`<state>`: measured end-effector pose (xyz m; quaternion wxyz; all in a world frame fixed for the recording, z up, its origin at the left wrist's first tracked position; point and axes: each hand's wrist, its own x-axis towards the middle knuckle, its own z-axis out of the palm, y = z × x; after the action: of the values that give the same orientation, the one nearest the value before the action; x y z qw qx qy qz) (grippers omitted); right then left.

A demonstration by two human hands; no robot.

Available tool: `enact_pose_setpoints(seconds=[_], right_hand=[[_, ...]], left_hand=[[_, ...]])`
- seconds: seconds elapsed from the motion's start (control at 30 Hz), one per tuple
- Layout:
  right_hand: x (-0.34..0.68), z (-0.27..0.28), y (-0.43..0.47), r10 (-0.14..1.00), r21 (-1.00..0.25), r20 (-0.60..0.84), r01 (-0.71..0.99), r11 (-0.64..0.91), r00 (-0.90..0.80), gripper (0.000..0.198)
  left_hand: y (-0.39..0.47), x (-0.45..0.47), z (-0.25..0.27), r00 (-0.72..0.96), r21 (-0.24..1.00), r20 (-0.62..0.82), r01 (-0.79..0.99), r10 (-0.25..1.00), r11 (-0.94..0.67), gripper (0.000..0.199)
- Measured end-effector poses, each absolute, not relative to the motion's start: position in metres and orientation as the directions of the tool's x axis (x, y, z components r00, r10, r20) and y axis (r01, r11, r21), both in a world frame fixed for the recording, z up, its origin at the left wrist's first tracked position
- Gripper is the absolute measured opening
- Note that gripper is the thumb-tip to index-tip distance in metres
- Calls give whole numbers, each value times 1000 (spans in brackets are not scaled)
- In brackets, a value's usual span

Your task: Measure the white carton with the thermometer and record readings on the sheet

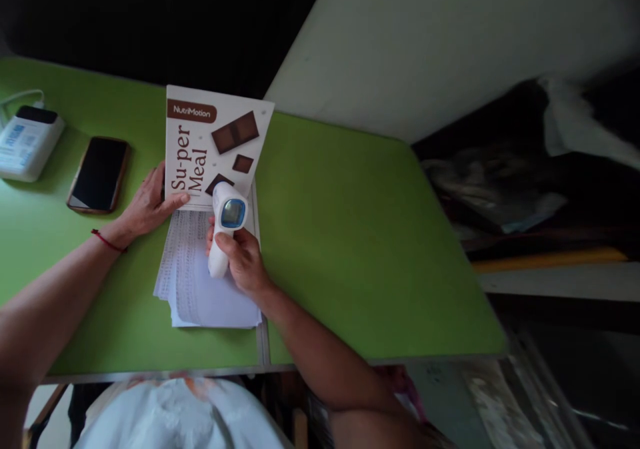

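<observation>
My left hand (153,201) grips the lower left edge of a white box (220,109) printed "NutriMotion Su-per Meal", its thumb on the front face and the other fingers hidden behind. In my right hand (243,252) is a white infrared thermometer (218,252) with a blue-rimmed screen, held by its handle. Its head overlaps the bottom edge of the box in view; whether they touch I cannot tell. Under both lies a stack of printed papers (210,302), partly covered by the box and my right hand.
A dark phone (99,174) lies left of my left hand. Farther left is a white power bank (30,142) with a cable. All rest on a green table (360,249) with a seam. A pale wall (375,49) rises behind; cluttered shelves (500,182) stand right.
</observation>
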<state>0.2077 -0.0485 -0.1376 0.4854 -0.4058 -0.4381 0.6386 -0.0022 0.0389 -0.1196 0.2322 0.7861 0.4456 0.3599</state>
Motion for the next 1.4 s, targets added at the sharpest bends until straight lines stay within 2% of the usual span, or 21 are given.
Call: enact_pose_setpoints(seconds=[0.73, 1.4], right_hand=[[209, -137, -48, 981, -965, -124, -213, -154, -147, 47], [210, -136, -48, 980, -957, -136, -238, -167, -142, 43]], left_hand=[[38, -2, -118, 348, 713, 339, 512, 874, -480, 60], [38, -2, -118, 357, 695, 366, 510, 859, -507, 55]])
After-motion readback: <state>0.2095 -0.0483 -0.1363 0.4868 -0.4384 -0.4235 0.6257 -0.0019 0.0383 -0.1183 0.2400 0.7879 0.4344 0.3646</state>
